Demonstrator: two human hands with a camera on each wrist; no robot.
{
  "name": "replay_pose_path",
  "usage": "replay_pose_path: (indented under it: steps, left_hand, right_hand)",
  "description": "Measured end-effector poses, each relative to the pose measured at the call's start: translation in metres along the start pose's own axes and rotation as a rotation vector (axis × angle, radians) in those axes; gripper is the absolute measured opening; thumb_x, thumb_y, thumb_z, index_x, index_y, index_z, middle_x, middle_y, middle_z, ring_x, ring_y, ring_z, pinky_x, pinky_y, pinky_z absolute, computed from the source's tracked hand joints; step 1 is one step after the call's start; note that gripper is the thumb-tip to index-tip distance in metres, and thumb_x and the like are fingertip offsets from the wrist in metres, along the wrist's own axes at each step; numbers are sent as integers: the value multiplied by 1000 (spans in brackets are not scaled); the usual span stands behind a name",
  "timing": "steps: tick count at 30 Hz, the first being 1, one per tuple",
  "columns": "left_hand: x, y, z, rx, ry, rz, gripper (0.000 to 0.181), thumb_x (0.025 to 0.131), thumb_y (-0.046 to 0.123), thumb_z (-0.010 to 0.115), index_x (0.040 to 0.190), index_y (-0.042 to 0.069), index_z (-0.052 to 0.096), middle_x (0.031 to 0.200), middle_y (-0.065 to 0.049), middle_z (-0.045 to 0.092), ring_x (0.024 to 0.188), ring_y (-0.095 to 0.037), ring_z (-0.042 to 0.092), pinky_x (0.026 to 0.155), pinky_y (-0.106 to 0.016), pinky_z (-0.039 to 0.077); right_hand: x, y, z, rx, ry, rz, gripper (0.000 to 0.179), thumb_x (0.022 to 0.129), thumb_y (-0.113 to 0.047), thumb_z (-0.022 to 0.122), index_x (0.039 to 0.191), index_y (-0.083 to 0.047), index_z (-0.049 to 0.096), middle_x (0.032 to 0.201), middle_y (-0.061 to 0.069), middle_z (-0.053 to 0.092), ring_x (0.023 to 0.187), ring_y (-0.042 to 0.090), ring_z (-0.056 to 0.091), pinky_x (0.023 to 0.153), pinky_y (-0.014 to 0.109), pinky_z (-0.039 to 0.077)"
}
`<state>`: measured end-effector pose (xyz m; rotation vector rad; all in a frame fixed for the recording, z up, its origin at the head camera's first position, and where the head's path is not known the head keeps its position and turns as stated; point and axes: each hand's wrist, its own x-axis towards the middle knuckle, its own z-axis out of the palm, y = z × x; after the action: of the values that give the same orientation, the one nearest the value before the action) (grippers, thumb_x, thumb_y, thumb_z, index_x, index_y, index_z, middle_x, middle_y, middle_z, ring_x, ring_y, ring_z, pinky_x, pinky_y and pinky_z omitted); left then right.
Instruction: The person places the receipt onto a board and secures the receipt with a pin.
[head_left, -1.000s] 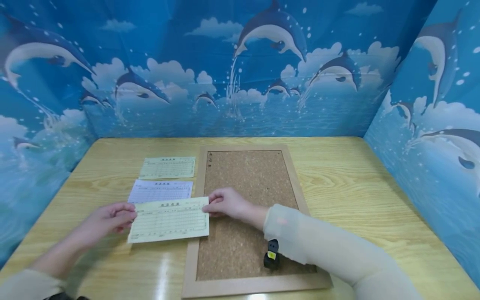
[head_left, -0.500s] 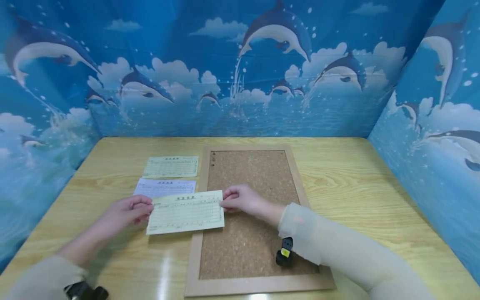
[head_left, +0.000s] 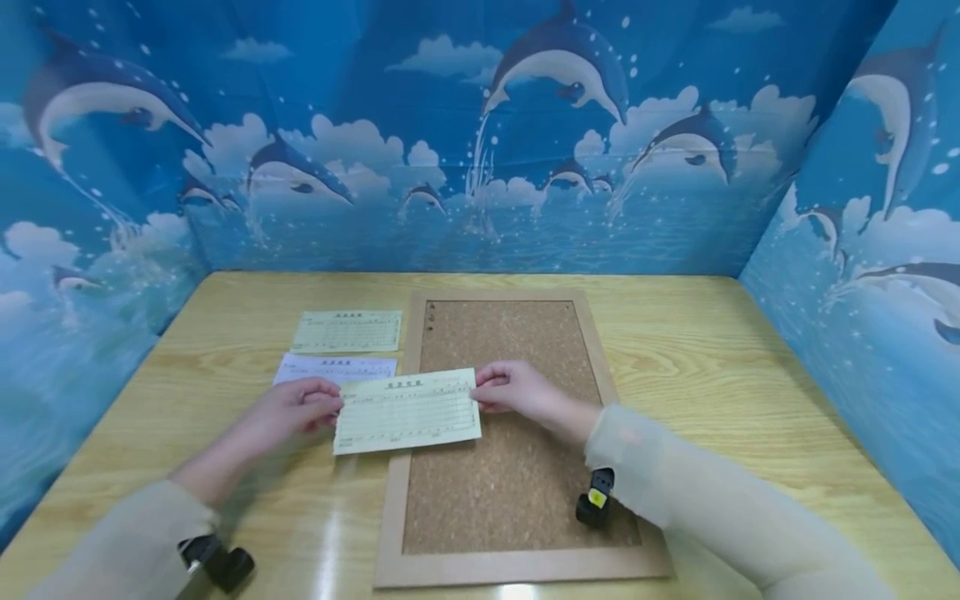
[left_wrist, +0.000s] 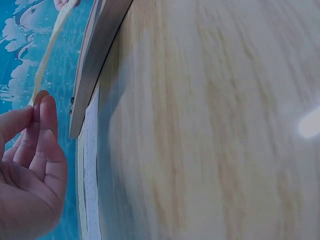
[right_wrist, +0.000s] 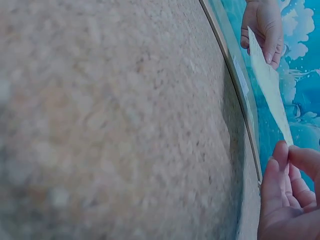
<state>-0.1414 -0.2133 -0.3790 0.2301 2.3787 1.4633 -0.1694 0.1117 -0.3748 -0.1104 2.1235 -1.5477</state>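
A pale yellow printed form sheet (head_left: 407,411) is held up in the head view between both hands, overlapping the left frame of the corkboard (head_left: 495,483). My left hand (head_left: 296,408) pinches its left edge between thumb and fingers. Its right edge is pinched by my right hand (head_left: 517,390), over the cork. Both wrist views show the sheet nearly edge-on, raised off the surface; thumb and fingertips meet on it in the left hand (left_wrist: 35,155) and likewise in the right hand (right_wrist: 292,195).
Left of the board, a white form sheet (head_left: 352,367) lies on the wooden table (head_left: 690,358), partly covered by the held sheet. Behind it is a pale green form sheet (head_left: 347,331). Several small pushpins (head_left: 431,317) sit at the board's upper left corner. A dolphin-print curtain (head_left: 360,225) surrounds the table.
Both hands have carried the yellow sheet to the right and slightly away, from beside the board to partly over it. More of the left wrist's camera band has come into view.
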Motion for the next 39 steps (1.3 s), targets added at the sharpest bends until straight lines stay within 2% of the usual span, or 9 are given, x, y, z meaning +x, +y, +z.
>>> replay_pose_path:
  steps: [4, 10, 17, 25, 32, 39]
  left_hand:
    - [9, 4, 5, -12, -20, 9, 25, 93, 13, 57, 104, -10, 55, 80, -5, 65, 72, -13, 60, 63, -28, 49]
    - [19, 12, 12, 2, -36, -21, 28, 92, 16, 58, 107, -8, 56, 85, -4, 68, 78, -16, 63, 67, -31, 50]
    - [26, 18, 17, 32, -49, 5, 23, 92, 15, 57, 103, -6, 57, 87, -7, 69, 79, -18, 63, 68, -32, 49]
    - [39, 23, 25, 19, -62, 20, 22, 91, 14, 58, 103, -5, 58, 89, -7, 70, 79, -17, 64, 70, -32, 50]
    - [43, 27, 32, -32, -60, 22, 20, 90, 11, 59, 100, -6, 57, 86, -6, 70, 74, -13, 63, 66, -30, 50]
    - [42, 26, 35, -64, -49, -20, 19, 90, 11, 58, 101, -5, 57, 81, -1, 69, 72, -12, 62, 67, -30, 47]
  right_hand:
    - [-2, 3, -10, -2, 16, -7, 18, 89, -7, 62, 103, 3, 61, 90, 9, 67, 79, 15, 64, 75, 31, 53]
    - [-3, 7, -20, -2, 32, 0, 18, 90, -8, 62, 104, 3, 61, 91, 9, 67, 80, 15, 63, 77, 31, 53]
    - [-8, 14, -30, -2, 52, -6, 18, 90, -6, 60, 105, 4, 59, 92, 10, 67, 79, 14, 63, 77, 31, 52]
    - [-13, 22, -39, 35, 77, -7, 20, 90, -2, 58, 107, 9, 57, 88, 7, 66, 75, 10, 61, 73, 28, 52]
    - [-15, 22, -42, 56, 86, 1, 20, 90, -1, 58, 107, 9, 56, 86, 6, 65, 74, 9, 60, 72, 27, 52]
    - [-16, 27, -45, 74, 81, -7, 20, 90, 0, 58, 107, 10, 56, 84, 5, 66, 73, 10, 60, 72, 26, 52]
